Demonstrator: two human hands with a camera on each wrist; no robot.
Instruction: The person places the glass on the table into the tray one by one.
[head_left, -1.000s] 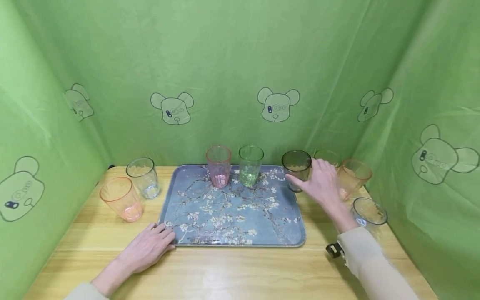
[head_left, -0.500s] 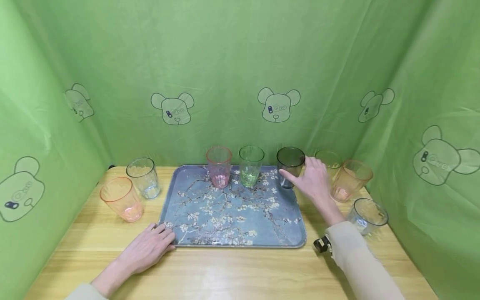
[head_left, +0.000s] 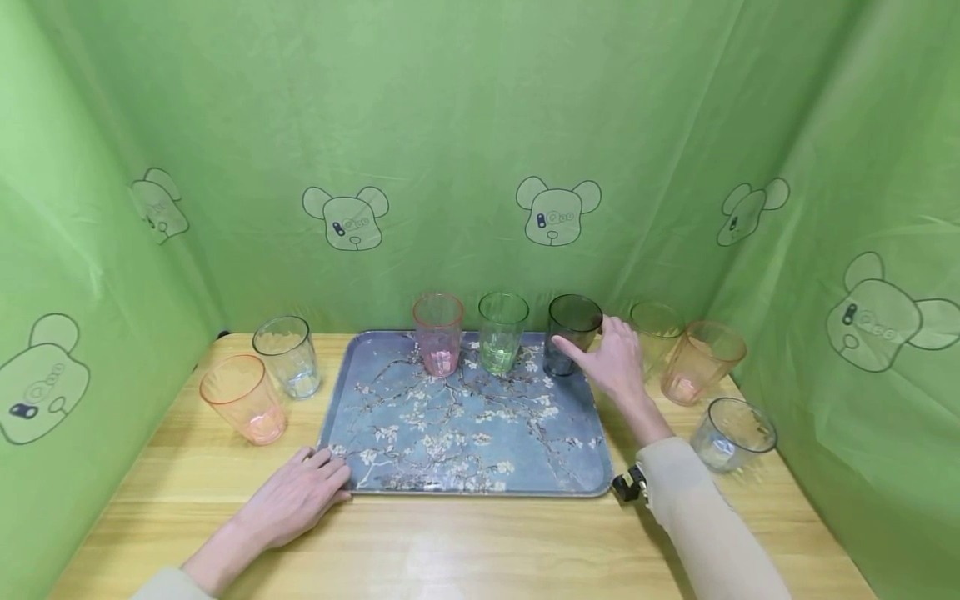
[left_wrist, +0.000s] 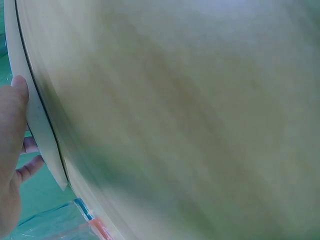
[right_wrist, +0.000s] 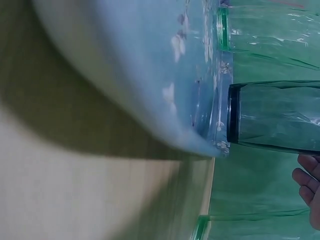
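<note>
My right hand [head_left: 617, 360] holds a dark grey glass [head_left: 573, 333] upright at the tray's back right, thumb across its front and fingers on its far right side. In the right wrist view the base of the dark grey glass [right_wrist: 270, 117] is at the tray rim, with curled fingertips beside its wall. My left hand [head_left: 296, 496] grips the front left corner of the blue blossom-patterned tray [head_left: 480, 450]; in the left wrist view its thumb [left_wrist: 20, 87] lies on the near side of the rim. A green glass [head_left: 501, 337] and a pink glass [head_left: 438, 337] stand along the tray's back.
Left of the tray are an orange glass [head_left: 251, 404] and a clear glass [head_left: 292, 362]. To its right stand a pale yellow-green glass [head_left: 655, 333], another orange glass [head_left: 697, 367] and a bluish clear glass [head_left: 727, 442]. Green cloth [head_left: 450, 125] walls the wooden table [head_left: 450, 550].
The right hand has brought the dark grey glass leftward, from the tray's right edge onto its back right part, nearer the green glass. The left hand and tray have stayed put.
</note>
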